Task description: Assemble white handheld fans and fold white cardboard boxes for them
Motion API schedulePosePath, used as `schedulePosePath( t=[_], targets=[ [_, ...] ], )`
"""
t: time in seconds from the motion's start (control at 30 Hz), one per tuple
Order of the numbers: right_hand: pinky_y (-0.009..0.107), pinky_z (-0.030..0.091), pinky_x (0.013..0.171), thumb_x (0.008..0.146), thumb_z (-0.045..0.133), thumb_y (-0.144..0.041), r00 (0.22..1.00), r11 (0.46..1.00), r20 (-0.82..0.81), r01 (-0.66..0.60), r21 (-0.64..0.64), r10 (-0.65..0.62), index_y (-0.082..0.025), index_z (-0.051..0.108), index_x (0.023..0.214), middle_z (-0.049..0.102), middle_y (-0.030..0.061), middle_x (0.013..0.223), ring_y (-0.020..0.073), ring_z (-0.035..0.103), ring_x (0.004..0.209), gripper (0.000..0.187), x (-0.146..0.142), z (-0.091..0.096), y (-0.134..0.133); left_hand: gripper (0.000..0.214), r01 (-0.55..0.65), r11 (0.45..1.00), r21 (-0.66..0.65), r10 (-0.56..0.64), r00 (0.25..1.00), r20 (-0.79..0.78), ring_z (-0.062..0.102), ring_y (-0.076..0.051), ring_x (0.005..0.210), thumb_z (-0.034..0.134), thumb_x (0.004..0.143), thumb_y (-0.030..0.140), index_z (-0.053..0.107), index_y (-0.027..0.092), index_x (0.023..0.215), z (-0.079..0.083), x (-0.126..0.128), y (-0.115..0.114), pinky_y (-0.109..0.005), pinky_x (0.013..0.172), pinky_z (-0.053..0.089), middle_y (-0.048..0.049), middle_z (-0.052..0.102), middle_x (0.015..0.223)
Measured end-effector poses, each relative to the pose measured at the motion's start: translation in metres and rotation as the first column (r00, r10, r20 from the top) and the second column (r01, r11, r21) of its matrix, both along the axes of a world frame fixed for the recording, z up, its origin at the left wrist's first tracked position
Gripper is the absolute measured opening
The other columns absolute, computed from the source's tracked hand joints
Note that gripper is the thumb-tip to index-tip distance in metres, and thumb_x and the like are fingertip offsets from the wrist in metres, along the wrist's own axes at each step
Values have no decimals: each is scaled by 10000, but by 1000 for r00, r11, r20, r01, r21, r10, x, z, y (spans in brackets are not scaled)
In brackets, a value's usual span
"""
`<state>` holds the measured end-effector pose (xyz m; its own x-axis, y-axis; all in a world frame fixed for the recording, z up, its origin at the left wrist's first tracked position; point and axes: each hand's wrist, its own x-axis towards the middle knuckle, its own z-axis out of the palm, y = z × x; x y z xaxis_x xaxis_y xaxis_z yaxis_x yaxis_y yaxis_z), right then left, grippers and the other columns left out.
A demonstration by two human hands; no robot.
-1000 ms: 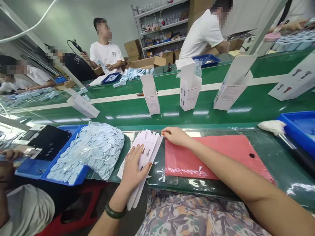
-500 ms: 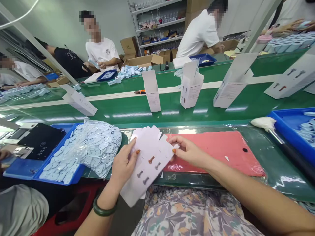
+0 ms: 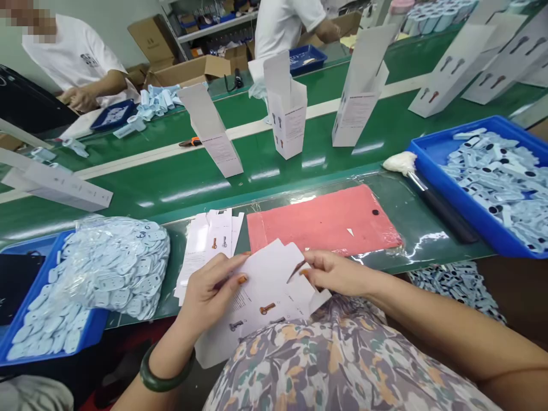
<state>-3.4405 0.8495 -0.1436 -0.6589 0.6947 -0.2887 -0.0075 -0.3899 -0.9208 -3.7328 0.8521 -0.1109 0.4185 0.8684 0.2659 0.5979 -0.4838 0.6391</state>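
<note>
Both hands hold one flat, unfolded white carton printed with small orange and grey pictures, above my lap at the table's near edge. My left hand grips its left side, thumb on top. My right hand pinches its upper right flaps. A small stack of the same flat cartons lies on the table just beyond my left hand. A pink mat lies beyond my right hand.
A green conveyor belt carries several upright white boxes. Blue trays of pale blue parts sit at left and right. A white-tipped brush lies by the right tray. Other people work across the belt.
I have lifted one flat carton off the stack and drawn it toward my lap with both hands. The camera has tilted down and turned right.
</note>
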Motion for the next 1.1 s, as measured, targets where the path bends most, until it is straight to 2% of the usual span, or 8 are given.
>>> schedulePosePath(
  t=[0.17, 0.3, 0.43, 0.6, 0.7, 0.9, 0.97, 1.1],
  targets=[
    [296, 543, 885, 779, 730, -263, 983, 982, -9, -184, 32, 184, -181, 768, 972, 772, 17, 988, 195, 702, 958, 213, 7, 1, -6, 337, 170, 972, -161, -174, 985, -11, 609, -143, 658, 575, 1016, 368, 715, 242, 1295, -2, 12, 2, -258, 620, 490, -13, 667, 786],
    [321, 535, 841, 707, 730, -257, 991, 993, 127, -59, 101, 46, -168, 754, 894, 782, 40, 969, 228, 698, 935, 209, 3, -12, -12, 505, 349, 867, -357, -372, 928, 4, 727, -214, 930, 542, 1010, 558, 629, 269, 1416, 9, 23, -7, -335, 831, 593, -88, 754, 1192],
    [322, 536, 807, 691, 735, -261, 989, 998, 132, 60, 34, -64, -172, 753, 924, 778, 41, 923, 225, 703, 880, 250, 0, -23, -13, 945, 361, 768, -529, -444, 896, -34, 596, -357, 1367, 666, 848, 740, 375, 268, 1613, 19, 31, -20, -509, 1119, 521, -129, 507, 1595],
    [317, 575, 681, 817, 748, -487, 953, 952, 69, 300, -62, -296, -208, 701, 1213, 769, 85, 1064, 211, 709, 827, 486, 10, -7, -4, 928, 160, 894, -417, -257, 948, -186, 598, -379, 1366, 788, 816, 514, 389, 241, 1608, 23, 26, -14, -539, 1127, 519, -129, 533, 1573],
    [384, 613, 857, 937, 650, -587, 798, 762, -181, 602, 237, -574, -263, 610, 1356, 683, 123, 1323, 234, 710, 1062, 531, 10, 13, -1, 852, 59, 973, -222, -88, 988, -123, 584, -396, 1376, 704, 882, 522, 382, 228, 1614, 36, 17, 0, -539, 1127, 520, -139, 529, 1576],
    [407, 586, 958, 1031, 593, -370, 688, -34, -558, 616, 787, -464, -290, 624, 1393, 732, 113, 1164, 245, 692, 1091, 372, -24, 47, 3, 889, 74, 997, 22, -74, 997, 11, 603, -400, 1353, 632, 906, 664, 319, 267, 1637, 51, 24, 16, -561, 1110, 534, -151, 537, 1567],
    [395, 595, 897, 1057, 535, -347, 674, -91, -608, 636, 767, -419, -275, 645, 1357, 744, 104, 1064, 241, 701, 1022, 327, -33, 52, 6, 868, 91, 988, 126, -93, 996, 12, 616, -387, 1342, 612, 924, 654, 296, 282, 1642, 47, 31, 19, -558, 1100, 545, -152, 539, 1564],
    [336, 590, 749, 1080, 480, -335, 615, 71, -646, 747, 661, -453, -296, 660, 1295, 689, 53, 895, 198, 669, 838, 282, -35, 51, 13, 903, 79, 894, 442, -53, 996, -71, 644, -380, 1309, 698, 902, 528, 261, 263, 1646, 39, 45, 25, -534, 1050, 586, -185, 554, 1538]
  ],
)
